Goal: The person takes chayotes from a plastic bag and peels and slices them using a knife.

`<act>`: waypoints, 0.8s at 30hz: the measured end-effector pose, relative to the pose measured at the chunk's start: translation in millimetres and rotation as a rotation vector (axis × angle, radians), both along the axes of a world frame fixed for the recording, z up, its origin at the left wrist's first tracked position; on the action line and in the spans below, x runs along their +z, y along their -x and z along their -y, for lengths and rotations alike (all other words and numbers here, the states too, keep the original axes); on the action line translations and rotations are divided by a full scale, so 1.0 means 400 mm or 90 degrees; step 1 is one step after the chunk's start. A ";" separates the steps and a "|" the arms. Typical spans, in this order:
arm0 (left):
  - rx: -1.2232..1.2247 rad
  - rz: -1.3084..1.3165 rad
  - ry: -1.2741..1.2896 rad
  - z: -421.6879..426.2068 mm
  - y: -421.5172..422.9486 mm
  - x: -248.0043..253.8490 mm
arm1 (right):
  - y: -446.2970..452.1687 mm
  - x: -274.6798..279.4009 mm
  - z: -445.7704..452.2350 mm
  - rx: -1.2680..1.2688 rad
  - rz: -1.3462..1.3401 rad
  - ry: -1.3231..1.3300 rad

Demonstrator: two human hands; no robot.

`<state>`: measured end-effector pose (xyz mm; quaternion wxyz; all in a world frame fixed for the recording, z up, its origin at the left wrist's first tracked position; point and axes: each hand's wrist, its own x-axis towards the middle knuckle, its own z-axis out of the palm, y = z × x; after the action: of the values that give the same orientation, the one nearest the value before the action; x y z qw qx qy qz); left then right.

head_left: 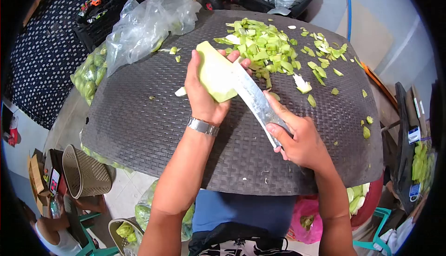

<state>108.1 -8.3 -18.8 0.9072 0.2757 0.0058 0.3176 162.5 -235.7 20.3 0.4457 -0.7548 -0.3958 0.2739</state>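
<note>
My left hand (203, 93), with a metal watch on its wrist, is wrapped round a peeled pale green vegetable (214, 72) with flat-cut sides. I cannot tell its exact kind. In my right hand (299, 137) is a wide-bladed knife (255, 99), gripped near its lower end. The blade slants up to the left, and its tip end lies against the right side of the vegetable. Beyond my hands, a heap of green peelings (265, 45) lies on the dark woven-pattern table (139, 116).
A clear plastic bag (151, 26) lies on the table's far left. Loose peelings (325, 49) are scattered along the right side. Bags of green vegetables (90, 75) stand beyond the left edge. A beige basket (86, 172) is on the floor, with a seated person (58, 233) near it.
</note>
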 end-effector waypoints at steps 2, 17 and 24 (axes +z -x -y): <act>0.002 0.025 0.027 -0.003 -0.001 0.004 | 0.005 0.001 -0.004 -0.013 0.016 0.001; -0.016 0.010 0.037 0.006 -0.005 0.001 | 0.007 -0.033 -0.002 -0.038 0.021 -0.020; -0.073 -0.050 0.006 0.021 -0.005 0.009 | 0.000 -0.020 0.002 -0.019 -0.018 0.020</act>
<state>110.0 -16.8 -15.3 0.9244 0.2834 0.0271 0.2539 162.3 -236.6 12.4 0.4431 -0.7638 -0.3737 0.2839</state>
